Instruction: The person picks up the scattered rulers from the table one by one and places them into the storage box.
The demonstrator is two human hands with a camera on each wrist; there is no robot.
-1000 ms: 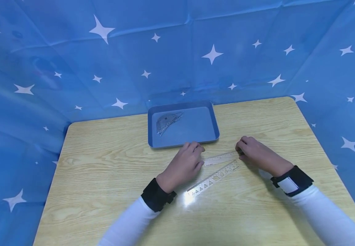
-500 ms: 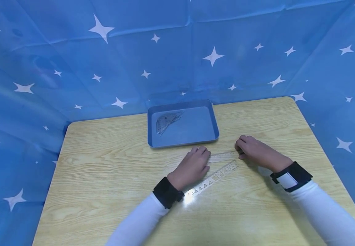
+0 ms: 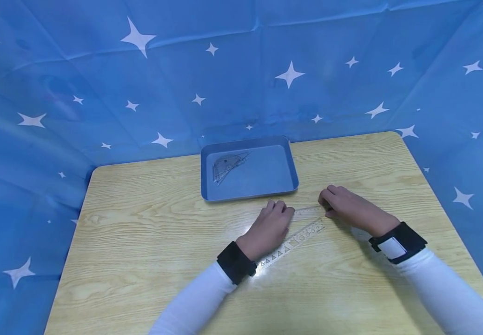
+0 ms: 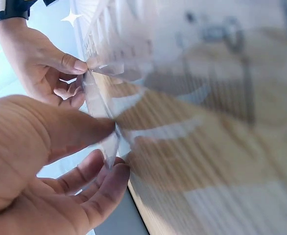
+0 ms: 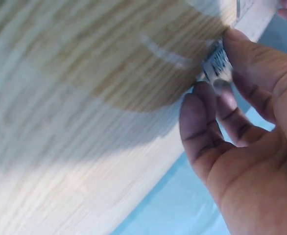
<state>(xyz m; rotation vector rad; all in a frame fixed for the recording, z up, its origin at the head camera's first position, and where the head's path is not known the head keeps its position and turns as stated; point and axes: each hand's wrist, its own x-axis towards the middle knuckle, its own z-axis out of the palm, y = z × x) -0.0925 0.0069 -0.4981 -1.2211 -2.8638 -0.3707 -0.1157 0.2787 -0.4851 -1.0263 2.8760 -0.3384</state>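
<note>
Both hands are at a clear plastic ruler (image 3: pixel 307 212) lying just in front of the tray. My left hand (image 3: pixel 268 230) pinches its left end; in the left wrist view the thumb (image 4: pixel 84 129) is on one face and the fingertips are on the other. At the opposite end my right hand (image 3: pixel 352 209) pinches the ruler between thumb and fingers, with printed marks showing between them in the right wrist view. Closer to the person, a second clear ruler (image 3: pixel 295 241) with cut-out shapes lies slanted on the table, its lower end partly covered by the left forearm.
A blue tray (image 3: pixel 266 192) stands at the back of the wooden table (image 3: pixel 141 232), holding a clear protractor (image 3: pixel 226 163) and what look like clear set squares at its left side. A blue cloth (image 3: pixel 241 70) with white stars hangs behind and around the table.
My left hand has moved right and come onto the ruler's left end, covering more of it and of the second ruler. The right hand has barely moved.
</note>
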